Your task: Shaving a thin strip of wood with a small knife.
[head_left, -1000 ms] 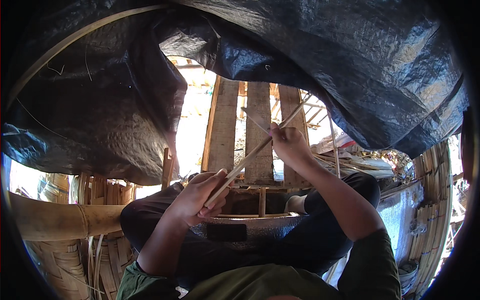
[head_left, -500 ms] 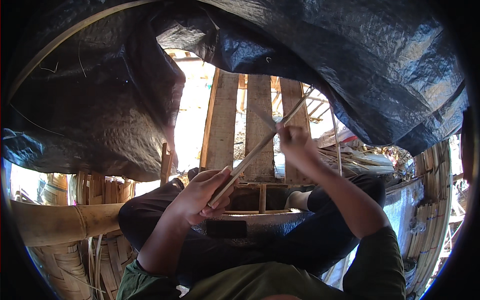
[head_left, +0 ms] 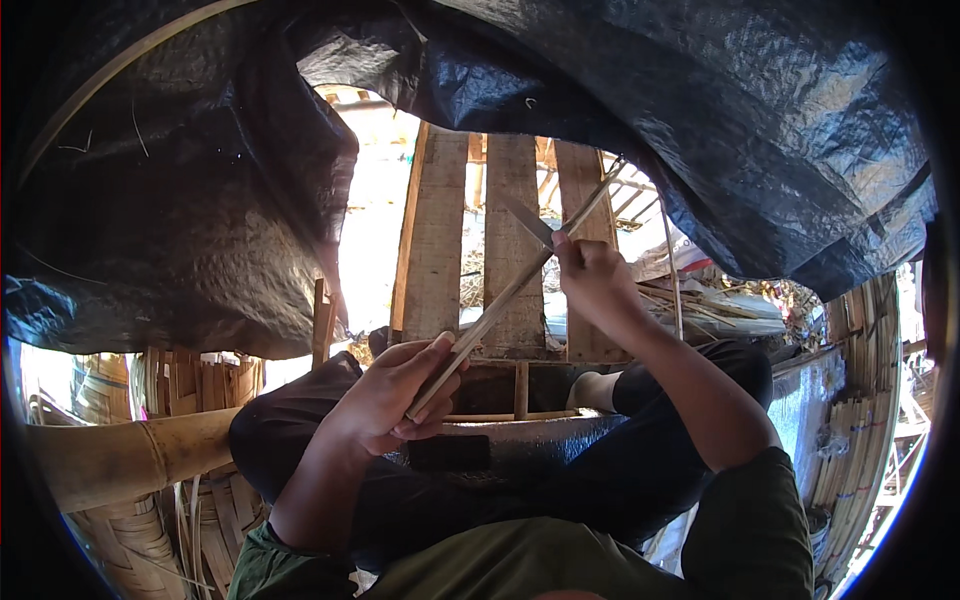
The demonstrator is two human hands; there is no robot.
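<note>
Under tarp (head_left: 780,120), our left hand (head_left: 392,392) clasps the strip (head_left: 499,308), seemingly to steady it; our right hand (head_left: 598,284) grips the knife (head_left: 529,220).

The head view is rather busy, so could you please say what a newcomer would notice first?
Most likely the black tarpaulin draped across the top, then the wooden planks at upper centre. In the middle, the left hand grips the near end of a bamboo strip, and the right hand holds a knife against it.
</note>
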